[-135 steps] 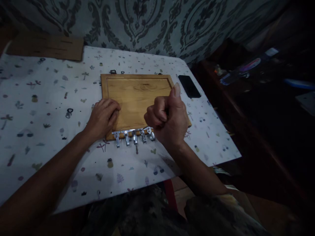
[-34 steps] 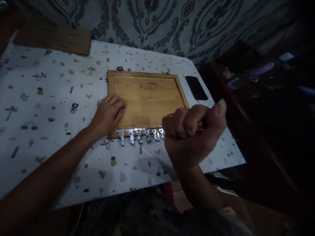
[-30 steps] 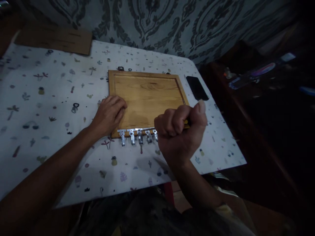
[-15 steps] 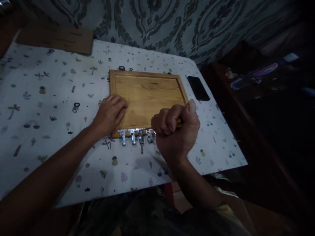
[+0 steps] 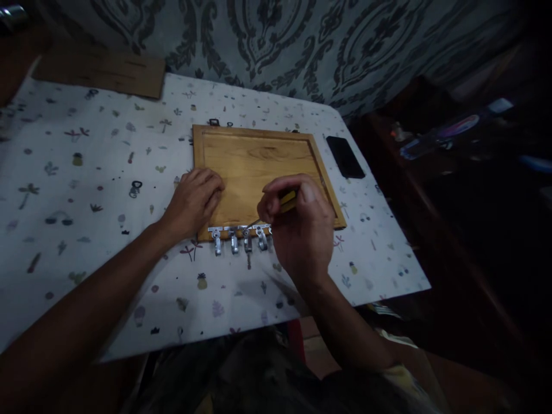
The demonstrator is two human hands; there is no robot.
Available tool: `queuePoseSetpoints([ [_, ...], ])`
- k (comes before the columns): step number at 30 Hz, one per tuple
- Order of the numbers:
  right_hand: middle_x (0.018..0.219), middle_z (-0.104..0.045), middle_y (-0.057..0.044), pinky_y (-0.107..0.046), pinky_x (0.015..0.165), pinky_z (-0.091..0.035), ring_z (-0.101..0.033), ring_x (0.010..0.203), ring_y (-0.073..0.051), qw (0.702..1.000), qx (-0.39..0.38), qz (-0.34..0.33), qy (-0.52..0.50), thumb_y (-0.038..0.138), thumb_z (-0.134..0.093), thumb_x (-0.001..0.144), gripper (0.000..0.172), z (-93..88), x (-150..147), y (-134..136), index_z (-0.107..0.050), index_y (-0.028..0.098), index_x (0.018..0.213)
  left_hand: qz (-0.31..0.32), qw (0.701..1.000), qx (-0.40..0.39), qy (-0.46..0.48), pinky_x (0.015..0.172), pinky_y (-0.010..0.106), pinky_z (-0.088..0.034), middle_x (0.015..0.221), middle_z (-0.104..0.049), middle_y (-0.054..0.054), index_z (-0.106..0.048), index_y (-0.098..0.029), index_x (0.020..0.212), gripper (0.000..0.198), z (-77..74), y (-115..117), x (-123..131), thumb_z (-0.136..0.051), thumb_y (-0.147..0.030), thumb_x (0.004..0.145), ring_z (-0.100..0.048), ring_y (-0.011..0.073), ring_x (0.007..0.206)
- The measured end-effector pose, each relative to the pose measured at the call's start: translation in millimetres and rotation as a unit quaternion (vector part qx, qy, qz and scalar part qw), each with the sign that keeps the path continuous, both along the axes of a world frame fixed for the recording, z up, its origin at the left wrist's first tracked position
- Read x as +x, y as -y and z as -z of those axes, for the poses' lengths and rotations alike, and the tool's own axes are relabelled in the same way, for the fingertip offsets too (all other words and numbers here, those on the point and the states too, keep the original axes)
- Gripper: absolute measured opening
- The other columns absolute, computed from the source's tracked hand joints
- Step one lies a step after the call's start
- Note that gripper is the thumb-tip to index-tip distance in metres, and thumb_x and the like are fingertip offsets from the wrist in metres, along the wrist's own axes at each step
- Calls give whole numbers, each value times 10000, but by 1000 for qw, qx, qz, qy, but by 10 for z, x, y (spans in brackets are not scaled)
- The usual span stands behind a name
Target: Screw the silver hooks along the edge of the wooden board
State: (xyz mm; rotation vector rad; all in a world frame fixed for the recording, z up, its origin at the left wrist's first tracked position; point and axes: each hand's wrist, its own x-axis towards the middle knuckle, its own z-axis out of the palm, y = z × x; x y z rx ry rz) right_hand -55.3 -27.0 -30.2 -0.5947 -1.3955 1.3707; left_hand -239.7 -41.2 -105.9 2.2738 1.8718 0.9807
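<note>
A framed wooden board (image 5: 259,167) lies on the table, with a metal hook strip (image 5: 235,229) along its near edge. Several metal hooks hang from that strip, and a small chain dangles below one. My left hand (image 5: 192,197) grips the board's left side, its fingers bent over the frame. Between the thumb and fingers of my right hand (image 5: 304,230) is a screwdriver (image 5: 288,201) with a yellow and black handle. The thin shaft slants down left to the strip, the tip near a hook's top. My right hand hides the strip's right end.
A black phone (image 5: 345,157) lies right of the board. Cardboard (image 5: 101,72) rests at the table's far left, by a patterned wall covering (image 5: 267,40). Beyond the right edge is a plastic bottle (image 5: 452,129). The printed tablecloth (image 5: 172,305) covers the table.
My right hand has turned and shifted slightly left, from a tight fist to a looser hold, showing more of the screwdriver. My left hand stays on the board.
</note>
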Motion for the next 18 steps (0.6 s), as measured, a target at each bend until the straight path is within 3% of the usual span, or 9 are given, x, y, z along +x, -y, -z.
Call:
queuePoseSetpoints([
  [6,809,-598,-11,-328,748,-524,-601,754,-146,998,38,-46,-3,469,-597,950,304,24,43,-72,-644,214,792,2,1000,4,-2,864,424,-430,1047,-691,86,-615,-195,964,172,-4,5,-3,-443,-196,947,-579,256,991],
  [9,712,-551,17,-297,627,-506,-548,627,-126,999,17,-48,-16,529,-580,949,348,53,22,-83,-589,222,785,-6,1000,1,-3,859,427,-432,1040,-695,80,-614,-205,960,162,-7,5,1,-454,-199,943,-580,259,987],
  [12,624,-455,48,-251,514,-409,-446,535,-107,999,10,5,-31,540,-546,967,360,94,-13,-49,-532,234,778,-5,1000,0,4,860,429,-435,1055,-695,83,-614,-205,956,153,-11,4,4,-464,-191,933,-585,260,994],
  [15,629,-438,47,-251,511,-374,-432,550,-113,997,27,62,-34,535,-526,978,356,119,-41,7,-515,241,779,0,1000,-4,10,872,433,-434,1057,-693,81,-608,-211,960,150,-18,7,3,-463,-184,930,-586,258,1001],
  [18,639,-445,44,-259,519,-364,-430,561,-118,997,37,54,-50,486,-519,995,318,119,-48,33,-521,242,792,3,1000,-5,6,873,435,-435,1064,-693,90,-607,-204,960,151,-26,9,0,-458,-188,937,-585,260,998],
])
